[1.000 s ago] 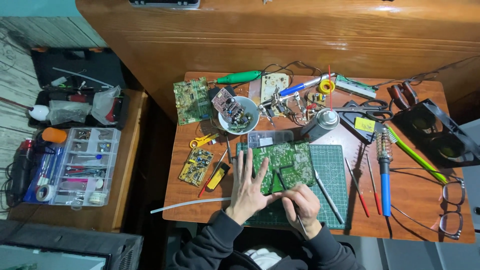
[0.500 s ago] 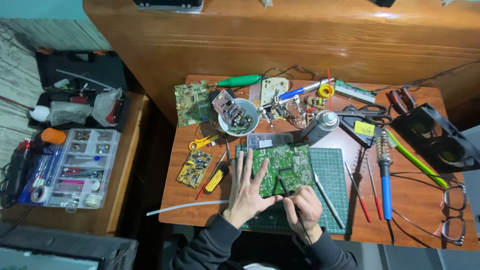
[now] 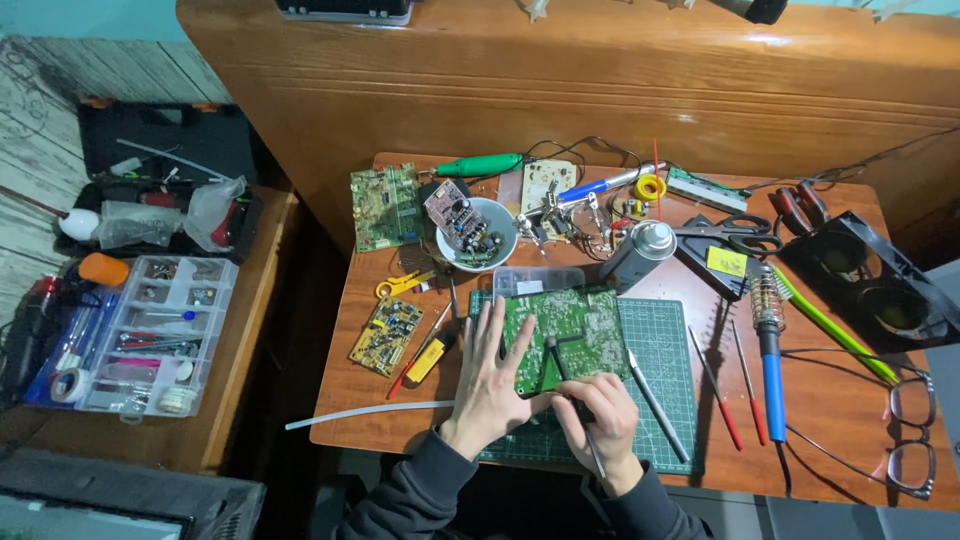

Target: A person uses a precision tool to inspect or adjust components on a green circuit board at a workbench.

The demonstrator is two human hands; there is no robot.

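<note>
Green circuit board: on the cutting mat, under both hands.
Left hand: fingers spread flat, pressing the board's left edge.
Right hand: closed around a thin tool, tip on the board.
Yellow label: square, above-right of the board.

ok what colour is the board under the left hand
Green, the circuit board lying under the left hand; it shows plainly in the head view.

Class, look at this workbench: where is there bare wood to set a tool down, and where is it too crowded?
Bare wood lies between the blue-handled tool and the glasses, and at the front left corner near the white tube. The back edge around the white bowl and spray can is crowded. Both hands work over the green circuit board.
</note>
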